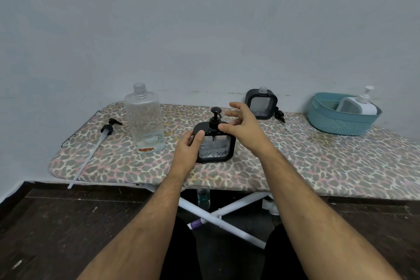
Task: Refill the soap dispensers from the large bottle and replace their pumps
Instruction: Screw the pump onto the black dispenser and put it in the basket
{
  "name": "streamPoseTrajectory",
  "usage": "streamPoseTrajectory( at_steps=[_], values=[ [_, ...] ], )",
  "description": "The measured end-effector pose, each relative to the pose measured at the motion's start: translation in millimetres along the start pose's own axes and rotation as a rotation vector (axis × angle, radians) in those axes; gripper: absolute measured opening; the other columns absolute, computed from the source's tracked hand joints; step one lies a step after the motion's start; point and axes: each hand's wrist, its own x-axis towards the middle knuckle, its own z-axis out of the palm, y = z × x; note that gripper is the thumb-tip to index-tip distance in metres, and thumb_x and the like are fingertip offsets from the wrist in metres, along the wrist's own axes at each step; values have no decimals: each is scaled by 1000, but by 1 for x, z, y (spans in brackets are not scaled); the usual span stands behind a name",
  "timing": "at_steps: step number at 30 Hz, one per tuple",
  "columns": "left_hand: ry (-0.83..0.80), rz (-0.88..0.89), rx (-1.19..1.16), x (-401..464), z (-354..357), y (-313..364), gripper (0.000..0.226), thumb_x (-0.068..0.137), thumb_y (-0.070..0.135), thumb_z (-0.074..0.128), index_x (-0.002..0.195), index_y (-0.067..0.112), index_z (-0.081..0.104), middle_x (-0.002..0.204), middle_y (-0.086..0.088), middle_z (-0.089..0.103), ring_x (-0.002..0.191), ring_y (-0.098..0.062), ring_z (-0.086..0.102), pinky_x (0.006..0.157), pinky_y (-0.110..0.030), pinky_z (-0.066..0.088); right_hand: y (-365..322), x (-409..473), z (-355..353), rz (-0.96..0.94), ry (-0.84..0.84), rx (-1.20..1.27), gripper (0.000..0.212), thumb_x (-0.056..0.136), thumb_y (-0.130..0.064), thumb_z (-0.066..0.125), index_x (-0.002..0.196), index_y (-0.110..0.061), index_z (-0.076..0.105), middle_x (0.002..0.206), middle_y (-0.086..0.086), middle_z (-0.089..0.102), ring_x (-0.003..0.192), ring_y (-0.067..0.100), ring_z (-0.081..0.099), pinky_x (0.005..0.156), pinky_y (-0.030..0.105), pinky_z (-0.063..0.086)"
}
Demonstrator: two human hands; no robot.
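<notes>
dispenser (214,143) upright, pump nozzle right | left hand (187,150) grips it | right hand (241,125) spread

The light here is soft and even, fairly dim, with a cool grey-blue cast over the wall (204,25). I cannot tell where it comes from; nothing throws a hard shadow, only faint ones under my left hand (189,146) and right hand (242,126). The floor (56,229) and the space under the ironing board (318,166) fall nearly black. There is no glare, just weak highlights on the large bottle (144,118). The wide lens bends the board's edge and stretches my forearms toward the bottom corners. Detail is slightly smeared overall, and my right fingertips (234,105) look blurred.
</notes>
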Motion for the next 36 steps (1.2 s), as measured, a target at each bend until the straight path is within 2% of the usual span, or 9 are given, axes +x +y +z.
streamPoseTrajectory(
  at_steps=[2,4,7,12,15,21,29,32,36],
  values=[
    [-9,19,35,-1,-1,1,64,82,67,59,129,23,61,112,4,71,104,-15,68,82,-27,57,11,-2,-13,70,-70,63,78,80,-17,81,145,-26,38,136,1,54,113,12,57,84,26,51],
    [-3,31,82,-5,-4,2,73,80,70,57,137,25,54,120,10,64,110,-4,62,89,-24,53,24,-7,-21,145,-156,116,80,82,-12,78,148,-26,35,143,3,50,122,18,57,87,31,52],
    [47,59,83,-9,-12,1,62,82,56,64,137,29,53,114,21,59,100,14,60,74,-9,51,42,-13,-23,202,-226,150,77,87,-6,72,150,-25,34,149,4,48,121,20,60,96,45,53],
    [34,11,50,-9,-23,-5,48,90,31,68,136,21,56,130,2,63,118,-10,61,93,-39,56,52,-13,-15,224,-226,278,57,92,3,62,139,-26,49,136,5,61,114,24,66,84,42,58],
    [34,11,38,-9,-22,-3,48,91,27,68,137,19,56,132,0,63,119,-12,60,95,-44,55,56,-14,-11,214,-184,295,55,92,4,61,137,-25,52,132,8,63,117,26,64,95,52,54],
    [41,18,43,-9,-16,1,43,94,25,64,136,20,57,132,3,62,121,-15,59,99,-47,52,61,-16,-12,212,-131,309,56,90,4,64,139,-20,52,132,8,63,120,27,62,100,55,50],
    [-8,44,34,8,18,20,39,96,23,61,135,19,58,130,1,63,119,-15,60,100,-46,52,58,-20,-41,150,-23,348,54,89,3,66,138,-15,52,125,11,66,110,24,68,90,44,58],
    [-31,68,12,19,41,28,37,96,23,61,133,19,60,132,-2,63,118,-12,61,98,-44,54,53,-21,-63,110,26,341,49,88,1,69,130,-20,57,120,8,68,105,21,70,82,37,60],
    [-56,119,-8,35,79,39,26,97,23,61,121,28,68,115,8,71,108,-8,67,93,-42,56,46,-18,-98,64,102,297,45,85,-1,72,123,-23,61,115,8,70,101,20,71,76,33,59]
  ],
)
